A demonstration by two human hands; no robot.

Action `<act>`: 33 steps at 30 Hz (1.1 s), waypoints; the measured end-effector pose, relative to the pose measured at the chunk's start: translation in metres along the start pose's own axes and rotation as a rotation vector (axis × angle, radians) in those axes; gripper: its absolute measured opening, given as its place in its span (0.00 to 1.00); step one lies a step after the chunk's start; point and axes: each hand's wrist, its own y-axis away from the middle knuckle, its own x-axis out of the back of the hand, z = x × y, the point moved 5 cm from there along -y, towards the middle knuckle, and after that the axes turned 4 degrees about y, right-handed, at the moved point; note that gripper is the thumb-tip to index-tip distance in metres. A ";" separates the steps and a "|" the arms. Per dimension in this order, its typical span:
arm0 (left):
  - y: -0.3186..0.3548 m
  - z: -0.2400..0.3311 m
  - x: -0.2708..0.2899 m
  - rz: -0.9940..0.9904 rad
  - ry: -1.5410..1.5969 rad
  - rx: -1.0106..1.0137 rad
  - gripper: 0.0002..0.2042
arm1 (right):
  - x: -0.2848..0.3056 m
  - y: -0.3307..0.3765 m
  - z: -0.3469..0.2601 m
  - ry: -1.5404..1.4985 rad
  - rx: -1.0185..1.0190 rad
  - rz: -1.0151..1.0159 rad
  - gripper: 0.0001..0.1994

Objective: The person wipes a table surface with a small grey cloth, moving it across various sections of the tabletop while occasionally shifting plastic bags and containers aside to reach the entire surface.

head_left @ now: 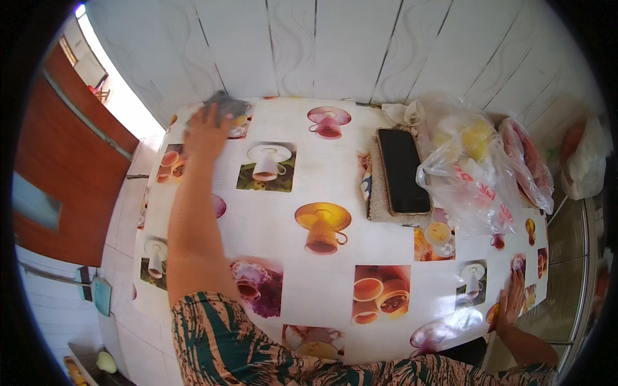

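My left arm reaches to the far left corner of the table, and there my left hand (209,134) is closed on a dark grey cloth (226,105) that lies against the tabletop. Both are smeared by motion, so the fingertips are hard to make out. Under them spreads a white table cover (257,212) printed with cups and saucers. At the table's right edge, my right hand (510,300) rests flat with its fingers stretched out, holding nothing.
A black phone (403,170) lies on a folded beige cloth (385,196) right of centre. Beside it sits a clear plastic bag (473,174) with something yellow inside, then a pinkish bag (526,164). A tiled wall (347,48) borders the far edge; a brown door (67,167) stands left.
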 end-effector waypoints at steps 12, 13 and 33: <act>0.053 -0.123 0.022 -0.030 -0.122 0.339 0.34 | -0.002 0.001 0.004 -0.060 0.023 0.087 0.29; 0.066 -0.127 0.026 -0.037 -0.119 0.335 0.34 | -0.001 0.001 0.002 -0.072 0.029 0.094 0.29; 0.352 -0.154 0.089 0.166 -0.130 -0.001 0.28 | -0.014 0.003 0.010 -0.004 0.008 0.319 0.27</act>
